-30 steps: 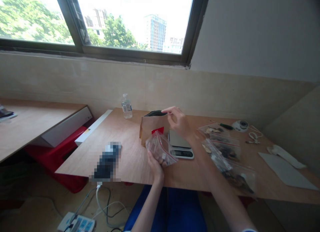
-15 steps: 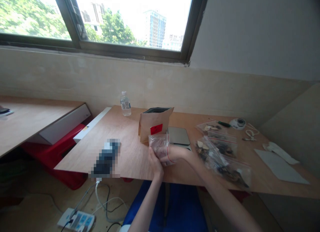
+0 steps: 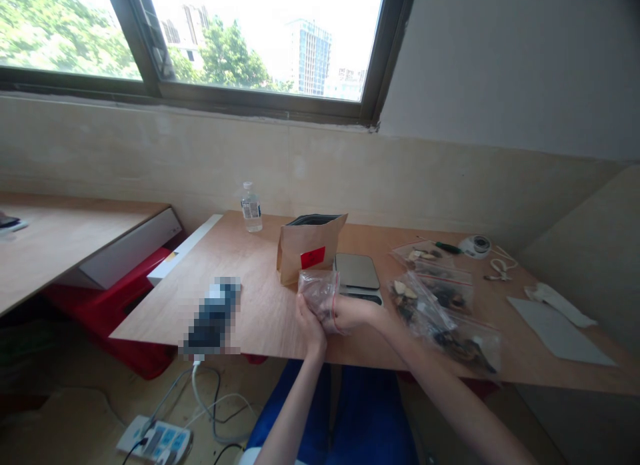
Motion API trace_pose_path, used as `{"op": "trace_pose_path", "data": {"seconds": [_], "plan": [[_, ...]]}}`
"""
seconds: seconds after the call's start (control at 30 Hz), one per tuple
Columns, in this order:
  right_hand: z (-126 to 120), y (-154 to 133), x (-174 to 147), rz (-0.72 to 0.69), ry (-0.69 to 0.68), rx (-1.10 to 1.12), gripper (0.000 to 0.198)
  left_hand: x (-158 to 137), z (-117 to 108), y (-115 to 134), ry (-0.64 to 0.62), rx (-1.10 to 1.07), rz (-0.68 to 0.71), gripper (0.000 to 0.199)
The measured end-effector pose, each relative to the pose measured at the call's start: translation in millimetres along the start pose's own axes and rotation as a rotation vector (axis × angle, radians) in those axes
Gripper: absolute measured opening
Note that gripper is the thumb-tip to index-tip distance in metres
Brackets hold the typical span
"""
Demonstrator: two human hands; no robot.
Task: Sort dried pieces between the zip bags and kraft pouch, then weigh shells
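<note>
My left hand [image 3: 311, 328] is wrapped around the lower left side of a clear zip-lock bag [image 3: 319, 290] with a red seal line, holding it over the table's near part. From the right, my right hand [image 3: 353, 313] reaches into the bag's mouth; its fingers are hidden by the crinkled plastic. Just behind the bag stands a brown kraft paper pouch [image 3: 293, 248], open at the top, with a red label. To its right sits a small kitchen scale [image 3: 357, 271] with a flat metal plate, partly covered by my right hand.
Several zip-lock bags of dark and pale dried pieces [image 3: 463, 345] lie on the right. Beyond them are a white round camera [image 3: 476, 247], a green-handled screwdriver [image 3: 447, 248] and white paper [image 3: 560, 330]. A water bottle [image 3: 251, 211] stands at the back; a blurred phone [image 3: 213, 318] lies left.
The right hand has shifted slightly at the bag's mouth, and more of the scale's front shows. The left hand keeps its hold on the bag.
</note>
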State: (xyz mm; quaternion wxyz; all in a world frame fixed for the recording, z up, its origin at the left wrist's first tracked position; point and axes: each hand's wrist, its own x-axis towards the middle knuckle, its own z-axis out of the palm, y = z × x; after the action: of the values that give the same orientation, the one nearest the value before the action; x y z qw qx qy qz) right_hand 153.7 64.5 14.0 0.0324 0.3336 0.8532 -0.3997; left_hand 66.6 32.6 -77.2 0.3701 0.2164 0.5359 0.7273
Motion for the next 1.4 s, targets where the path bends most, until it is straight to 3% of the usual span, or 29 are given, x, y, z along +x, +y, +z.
{"op": "trace_pose_path", "data": {"seconds": [0.1, 0.2, 0.27, 0.4, 0.5, 0.63, 0.77, 1.0, 1.13, 1.4], "plan": [[-9.7, 8.3, -11.2, -0.049, 0.048, -0.018, 0.011, 3.3, -1.4, -5.8, 0.030, 0.017, 0.003, 0.053], [-32.3, 6.8, -24.8, -0.129, 0.204, 0.010, 0.018, 5.4, -2.0, -11.2, 0.044, 0.013, -0.005, 0.054], [-53.7, -0.3, -30.8, -0.159, 0.369, 0.045, 0.025, 6.0, -2.3, -13.1, 0.042, 0.010, -0.013, 0.055], [-101.1, -24.3, -22.9, -0.279, 0.856, 0.116, 0.033, 5.5, -3.4, -12.0, 0.034, 0.022, -0.013, 0.054], [-128.5, -41.0, 0.1, -0.448, 1.069, 0.034, 0.032, 4.5, -3.8, -8.9, 0.018, 0.025, -0.010, 0.055], [-141.4, -45.4, 34.9, -0.530, 1.040, -0.155, 0.028, 3.2, -3.2, -5.8, -0.003, 0.007, -0.034, 0.056], [-132.7, -35.0, 53.1, -0.522, 0.931, -0.254, 0.026, 2.9, -2.8, -6.7, -0.003, -0.001, -0.057, 0.056], [-119.6, -26.8, 44.6, -0.501, 0.883, -0.122, 0.025, 3.5, -3.4, -7.8, 0.008, -0.011, -0.062, 0.055], [-119.2, -27.5, 39.6, -0.558, 0.842, -0.100, 0.026, 3.4, -3.0, -4.9, 0.031, -0.015, -0.043, 0.052], [-114.6, -18.3, 39.2, -0.612, 0.927, -0.060, 0.035, 3.8, -2.0, -5.3, 0.018, 0.005, -0.018, 0.054]]}}
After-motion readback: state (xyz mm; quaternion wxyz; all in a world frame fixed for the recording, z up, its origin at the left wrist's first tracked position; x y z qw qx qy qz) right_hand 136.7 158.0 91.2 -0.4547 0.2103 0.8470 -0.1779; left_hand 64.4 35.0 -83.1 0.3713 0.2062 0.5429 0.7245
